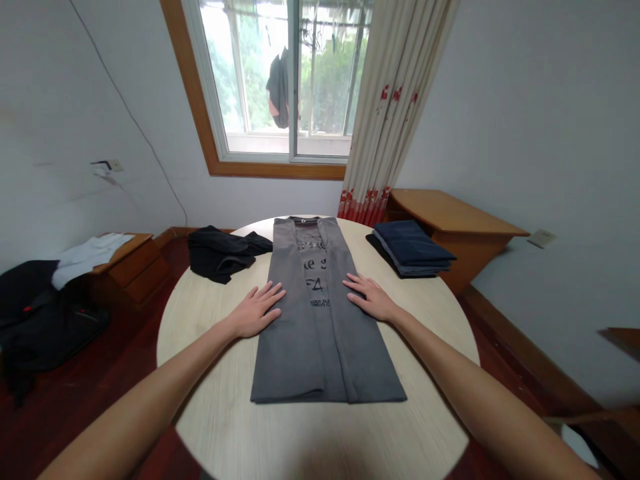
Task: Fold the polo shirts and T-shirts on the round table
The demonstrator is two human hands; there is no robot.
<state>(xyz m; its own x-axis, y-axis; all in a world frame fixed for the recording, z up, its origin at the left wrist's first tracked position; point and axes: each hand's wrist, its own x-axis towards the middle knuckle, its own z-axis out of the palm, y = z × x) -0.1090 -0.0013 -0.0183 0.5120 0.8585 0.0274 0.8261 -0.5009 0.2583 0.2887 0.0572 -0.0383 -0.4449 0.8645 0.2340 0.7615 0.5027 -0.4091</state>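
A grey T-shirt (293, 353) with dark printed lettering lies flat on the round table, its collar at the far end. Both its sides are folded inward, forming a long strip with the print showing between the flaps. My left hand (256, 311) rests flat, fingers spread, at the shirt's left edge. On the opposite edge, my right hand (369, 297) lies with its fingers stretched over the cloth. Neither hand grips anything.
The pale round table (220, 400) also bears a crumpled black garment (220, 250) at the left and a stack of folded dark clothes (413, 243) at the right. Behind stand a wooden desk (450, 207), a curtain (390, 100) and a window. A black bag (47, 327) is at far left.
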